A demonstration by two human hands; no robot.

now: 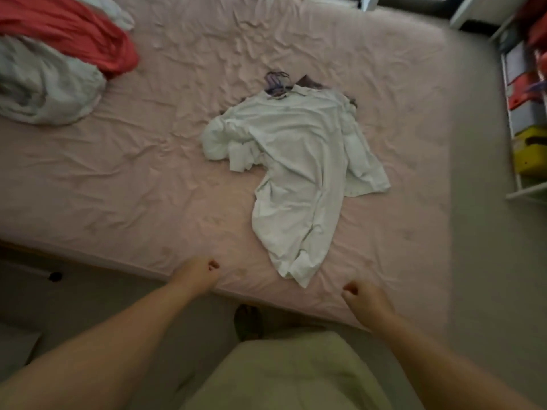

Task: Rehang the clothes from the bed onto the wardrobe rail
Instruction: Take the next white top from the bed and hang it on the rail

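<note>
Bed (124, 179), covered by a pale pink fitted sheet creased in fine wrinkles, filling most of the view. At upper left, a rumpled white duvet (44, 90) with a coral-red cloth (68, 31) draped over it, both cut off by the frame edge. At centre, a white long-sleeved shirt (299, 173), soft and crumpled, one sleeve bunched to the left, its hem trailing toward the near edge of the mattress. Purple hangers (276, 81) protrude at its collar; darker garments beneath are mostly hidden. At far right, a blurred white shelf unit (524, 119), contents indistinct. Left hand (201, 275) and right hand (362, 300) hang over the near bed edge, fingers curled into loose fists, holding nothing, both clear of the shirt.
</note>
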